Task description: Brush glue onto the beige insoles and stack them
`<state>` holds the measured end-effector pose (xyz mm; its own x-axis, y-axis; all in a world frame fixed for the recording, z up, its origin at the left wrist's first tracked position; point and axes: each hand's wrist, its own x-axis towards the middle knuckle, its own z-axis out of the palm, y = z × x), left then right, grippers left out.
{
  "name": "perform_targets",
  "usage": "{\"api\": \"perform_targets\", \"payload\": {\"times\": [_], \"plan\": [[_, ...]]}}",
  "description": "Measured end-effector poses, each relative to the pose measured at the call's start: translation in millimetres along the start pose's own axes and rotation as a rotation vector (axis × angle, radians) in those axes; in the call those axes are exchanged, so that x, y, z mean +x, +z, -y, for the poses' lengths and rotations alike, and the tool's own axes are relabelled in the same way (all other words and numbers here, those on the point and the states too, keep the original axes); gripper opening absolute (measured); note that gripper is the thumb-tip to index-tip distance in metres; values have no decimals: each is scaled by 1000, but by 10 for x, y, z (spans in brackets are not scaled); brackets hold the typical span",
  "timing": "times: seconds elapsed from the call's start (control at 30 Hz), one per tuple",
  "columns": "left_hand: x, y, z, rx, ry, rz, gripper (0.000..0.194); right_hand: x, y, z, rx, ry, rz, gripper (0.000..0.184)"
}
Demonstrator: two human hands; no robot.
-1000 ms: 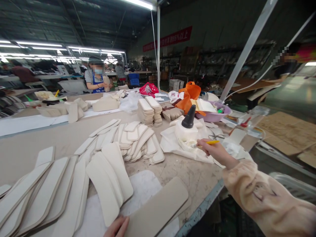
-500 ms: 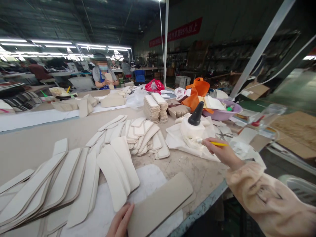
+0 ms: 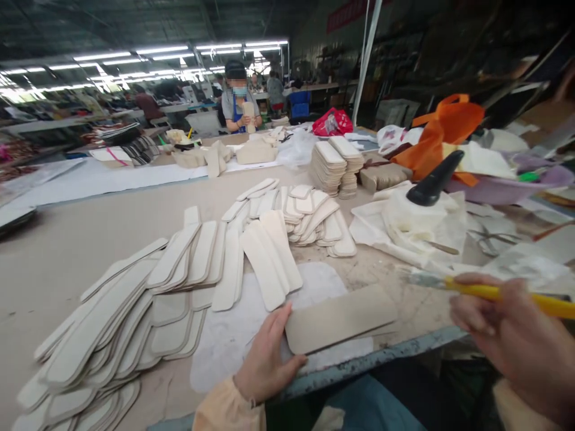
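My right hand is closed around the yellow handle of a brush, its pale bristle end pointing left above the table. My left hand lies at the left end of a flat beige panel, fingers and thumb apart, touching its edge and corner. Another panel's edge shows beneath that one, over a white sheet. Behind the brush stands a white container with a tilted black cone-shaped piece on top, surrounded by crumpled white wrapping.
Fanned cream panels cover the left of the table, with more panels in the middle. Neat stacks stand behind them. An orange bag and scissors are on the right. A masked co-worker holds a panel across the table.
My right hand has drawn the brush away from the white container, toward me. My left hand has come further into view at the panel's end. The view has swung left.
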<state>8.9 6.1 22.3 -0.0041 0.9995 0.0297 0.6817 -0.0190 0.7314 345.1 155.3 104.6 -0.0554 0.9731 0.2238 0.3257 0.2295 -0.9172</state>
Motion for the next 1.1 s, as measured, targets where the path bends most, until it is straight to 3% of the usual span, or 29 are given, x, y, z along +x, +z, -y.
{"api": "perform_targets", "payload": {"times": [0.07,0.17,0.3,0.47,0.63,0.77,1.1], "plan": [[4,3,1,-24,-16,-9,91,-328,362,155,303,277,43,42],[13,7,10,-68,-23,-20,92,-661,887,303,463,426,243,45],[26,12,33,-121,-16,-24,97,-800,1328,398,459,479,418,47],[23,16,45,-163,-18,-20,104,-799,1558,463,336,482,470,52],[18,29,62,-167,-12,-26,105,-782,1630,455,266,465,463,53],[28,31,65,-137,-15,-32,101,-711,1560,391,227,464,441,47],[40,44,72,-23,-39,-23,88,-305,918,15,87,460,198,36]]}}
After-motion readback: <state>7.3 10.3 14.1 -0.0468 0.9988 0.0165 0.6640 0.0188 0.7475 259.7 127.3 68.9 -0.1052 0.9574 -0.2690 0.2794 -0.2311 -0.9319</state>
